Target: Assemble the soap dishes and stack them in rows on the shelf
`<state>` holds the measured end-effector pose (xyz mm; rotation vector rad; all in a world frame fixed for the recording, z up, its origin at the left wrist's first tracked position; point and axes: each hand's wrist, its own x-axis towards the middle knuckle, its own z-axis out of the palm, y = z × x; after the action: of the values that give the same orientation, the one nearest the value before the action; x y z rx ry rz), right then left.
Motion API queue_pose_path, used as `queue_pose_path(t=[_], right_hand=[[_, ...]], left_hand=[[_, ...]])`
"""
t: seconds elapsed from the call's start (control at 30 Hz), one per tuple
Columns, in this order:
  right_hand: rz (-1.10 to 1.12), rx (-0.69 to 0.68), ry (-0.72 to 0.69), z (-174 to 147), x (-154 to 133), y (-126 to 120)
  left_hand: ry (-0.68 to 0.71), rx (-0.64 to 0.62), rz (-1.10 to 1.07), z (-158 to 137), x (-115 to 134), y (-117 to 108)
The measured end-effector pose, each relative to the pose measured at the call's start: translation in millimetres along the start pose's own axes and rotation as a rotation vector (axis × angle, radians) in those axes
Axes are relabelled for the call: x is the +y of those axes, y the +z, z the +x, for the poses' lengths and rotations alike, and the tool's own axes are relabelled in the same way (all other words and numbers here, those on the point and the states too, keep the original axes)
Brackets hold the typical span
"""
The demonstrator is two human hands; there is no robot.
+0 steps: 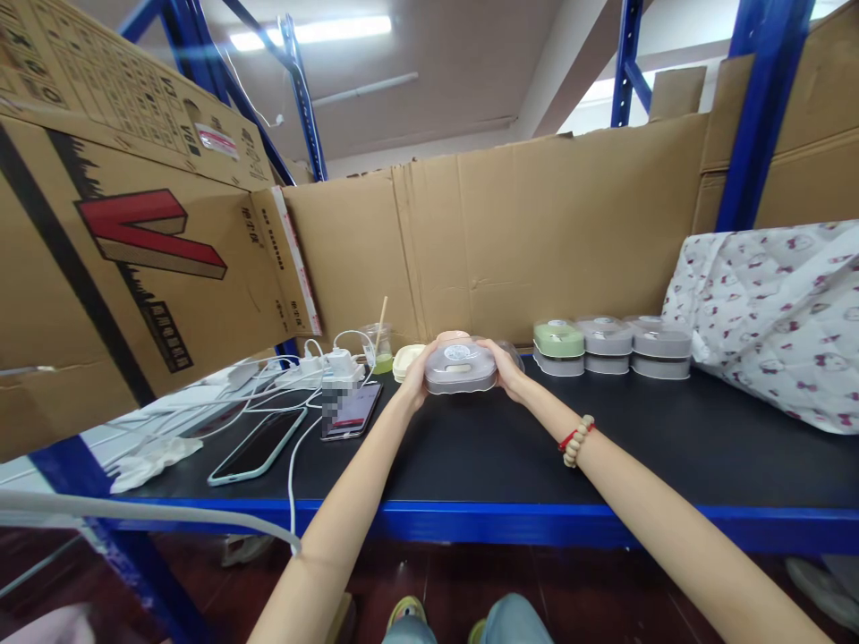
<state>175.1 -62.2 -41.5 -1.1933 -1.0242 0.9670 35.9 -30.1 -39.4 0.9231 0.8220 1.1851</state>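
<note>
Both my hands hold a small grey plastic box with a clear lid [460, 365] at the middle of the black shelf top. My left hand [416, 376] is closed around its left end, while my right hand [507, 368] grips the right end. A round label shows on the lid. Partly hidden behind the box are a cream container [404, 361] on the left and a clear rounded piece [515, 354] on the right. Further right stand stacked boxes, a green-topped stack [558, 340] and two grey stacks [606, 338], all with clear lids.
Two phones [260, 445] lie at the left among white cables and chargers [341, 362]. A clear cup with a straw [381, 353] stands by the cardboard wall [537, 224]. A large carton [167, 250] juts in at left; a patterned white bag [778, 322] sits at right.
</note>
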Motion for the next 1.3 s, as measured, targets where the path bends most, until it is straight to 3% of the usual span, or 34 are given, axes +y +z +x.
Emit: queue_pose_path(t=[0.17, 0.3, 0.47, 0.57, 0.87, 1.3], right_hand=[[0.035, -0.015, 0.101, -6, -5, 4], [0.019, 0.014, 0.054, -10, -8, 5], [0.022, 0.022, -0.018, -9, -8, 1], [0.047, 0.040, 0.011, -7, -8, 0], [0.047, 0.083, -0.002, -8, -10, 2], [0.073, 0.111, -0.105, -2, -12, -2]], left_hand=[[-0.029, 0.019, 0.026, -7, 5, 0], [-0.084, -0.088, 0.071, -5, 7, -2], [-0.063, -0.150, 0.081, -2, 7, -6], [-0.032, -0.219, 0.076, -5, 8, -8], [-0.005, -0.081, 0.050, -1, 5, -4], [-0.065, -0.156, 0.026, -9, 9, -1]])
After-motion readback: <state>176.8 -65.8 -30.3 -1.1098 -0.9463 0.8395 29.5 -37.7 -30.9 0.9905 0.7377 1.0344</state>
